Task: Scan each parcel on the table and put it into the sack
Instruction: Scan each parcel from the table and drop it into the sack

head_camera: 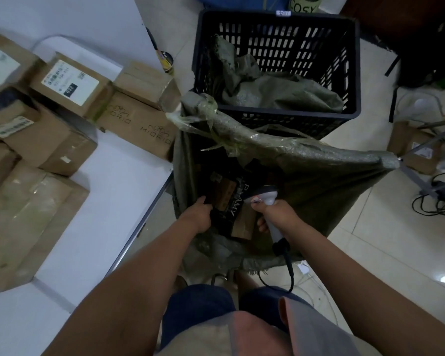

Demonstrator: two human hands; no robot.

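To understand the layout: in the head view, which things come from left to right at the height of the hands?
Cardboard box → white table → left hand → black parcel → right hand holding scanner → tiled floor.

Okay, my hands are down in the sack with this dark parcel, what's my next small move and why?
Probably let go with the left hand: the dark parcel already sits inside the sack, the right hand holds the scanner, and cardboard boxes wait on the table.
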